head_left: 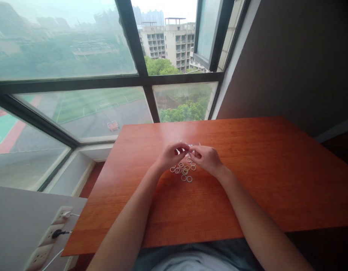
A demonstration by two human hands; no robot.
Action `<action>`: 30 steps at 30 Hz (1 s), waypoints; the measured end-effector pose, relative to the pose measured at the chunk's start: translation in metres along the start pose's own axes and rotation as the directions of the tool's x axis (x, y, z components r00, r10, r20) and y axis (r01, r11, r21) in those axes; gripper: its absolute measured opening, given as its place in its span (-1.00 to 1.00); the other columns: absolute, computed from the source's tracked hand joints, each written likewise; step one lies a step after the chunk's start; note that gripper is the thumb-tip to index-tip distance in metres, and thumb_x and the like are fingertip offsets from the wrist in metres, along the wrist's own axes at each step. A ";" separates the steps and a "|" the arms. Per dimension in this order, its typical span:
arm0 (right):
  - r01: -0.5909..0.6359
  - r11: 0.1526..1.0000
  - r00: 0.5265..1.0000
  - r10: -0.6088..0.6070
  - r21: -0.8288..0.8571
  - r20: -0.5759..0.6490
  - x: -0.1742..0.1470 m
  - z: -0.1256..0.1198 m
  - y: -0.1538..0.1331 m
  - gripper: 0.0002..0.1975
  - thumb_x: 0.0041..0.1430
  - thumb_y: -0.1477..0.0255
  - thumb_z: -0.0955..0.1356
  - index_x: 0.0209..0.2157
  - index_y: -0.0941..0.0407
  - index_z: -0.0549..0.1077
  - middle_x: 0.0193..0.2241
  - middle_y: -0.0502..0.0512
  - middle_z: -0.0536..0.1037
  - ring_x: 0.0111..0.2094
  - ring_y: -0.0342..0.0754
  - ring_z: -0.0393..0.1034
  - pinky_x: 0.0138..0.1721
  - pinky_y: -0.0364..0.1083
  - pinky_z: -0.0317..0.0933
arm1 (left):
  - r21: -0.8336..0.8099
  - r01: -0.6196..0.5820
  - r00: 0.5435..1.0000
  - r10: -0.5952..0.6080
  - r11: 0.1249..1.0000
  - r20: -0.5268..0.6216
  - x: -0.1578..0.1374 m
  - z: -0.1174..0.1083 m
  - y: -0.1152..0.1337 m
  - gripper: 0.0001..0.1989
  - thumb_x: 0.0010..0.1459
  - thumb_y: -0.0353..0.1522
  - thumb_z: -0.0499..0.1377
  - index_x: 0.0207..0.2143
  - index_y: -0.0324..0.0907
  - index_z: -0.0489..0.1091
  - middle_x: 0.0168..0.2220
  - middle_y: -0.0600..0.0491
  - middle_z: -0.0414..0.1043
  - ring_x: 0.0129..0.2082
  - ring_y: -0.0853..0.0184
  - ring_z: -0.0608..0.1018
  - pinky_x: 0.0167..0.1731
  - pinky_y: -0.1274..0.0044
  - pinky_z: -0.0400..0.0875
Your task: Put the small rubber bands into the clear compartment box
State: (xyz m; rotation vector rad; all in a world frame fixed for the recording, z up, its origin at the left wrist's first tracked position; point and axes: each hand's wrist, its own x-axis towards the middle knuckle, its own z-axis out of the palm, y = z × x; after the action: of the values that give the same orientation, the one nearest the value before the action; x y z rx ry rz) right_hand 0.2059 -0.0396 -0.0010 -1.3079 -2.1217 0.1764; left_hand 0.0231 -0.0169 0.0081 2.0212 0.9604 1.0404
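Your left hand (171, 155) and right hand (209, 157) near frame centre, thumbs and fingertips pinched together (cannot tell what, if anything, sits between). Pale rings (185, 171) clustered just below hands in frame, on reddish wooden table (261, 180). Window (63, 41) fills upper left, dark wall (289, 64) upper right.

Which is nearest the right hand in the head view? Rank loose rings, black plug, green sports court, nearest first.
1. Loose rings: just left of the right hand.
2. Black plug: low at the left.
3. Green sports court: outside, far left.
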 end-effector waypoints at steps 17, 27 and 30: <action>-0.031 0.999 0.999 0.030 0.029 0.019 -0.001 0.000 0.001 -0.76 0.20 0.36 0.29 -0.17 0.06 0.55 -0.43 0.04 0.58 -0.40 -0.12 0.42 -0.32 -0.19 0.15 | 0.044 0.018 1.000 -0.017 0.999 -0.013 0.001 0.001 -0.006 -0.89 0.09 -0.41 0.18 -0.34 -0.22 0.49 -0.43 0.05 0.53 -0.47 0.44 0.50 -0.49 0.64 0.38; -0.062 0.997 0.997 0.061 0.034 0.047 0.000 -0.002 0.003 -0.77 0.20 0.36 0.29 -0.21 0.05 0.56 -0.39 0.04 0.60 -0.42 -0.12 0.43 -0.31 -0.18 0.18 | 0.302 0.129 0.957 -0.039 0.944 -0.286 0.001 -0.027 -0.030 -0.90 0.07 -0.34 0.21 -0.39 -0.15 0.51 -0.43 0.07 0.53 -0.51 0.42 0.48 -0.50 0.60 0.36; -0.049 0.998 0.997 0.047 0.033 0.066 -0.001 0.000 0.004 -0.78 0.21 0.36 0.28 -0.23 0.04 0.56 -0.37 0.03 0.61 -0.41 -0.13 0.43 -0.30 -0.19 0.17 | 0.315 0.166 0.939 -0.053 0.934 -0.339 0.000 -0.033 -0.035 -0.90 0.06 -0.34 0.21 -0.39 -0.16 0.51 -0.41 0.06 0.53 -0.52 0.43 0.46 -0.51 0.59 0.35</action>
State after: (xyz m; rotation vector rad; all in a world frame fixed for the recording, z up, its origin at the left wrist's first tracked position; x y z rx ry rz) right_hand 0.2091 -0.0386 -0.0027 -1.3504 -2.1333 0.2784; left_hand -0.0161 0.0086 -0.0045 2.0695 1.5026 1.2396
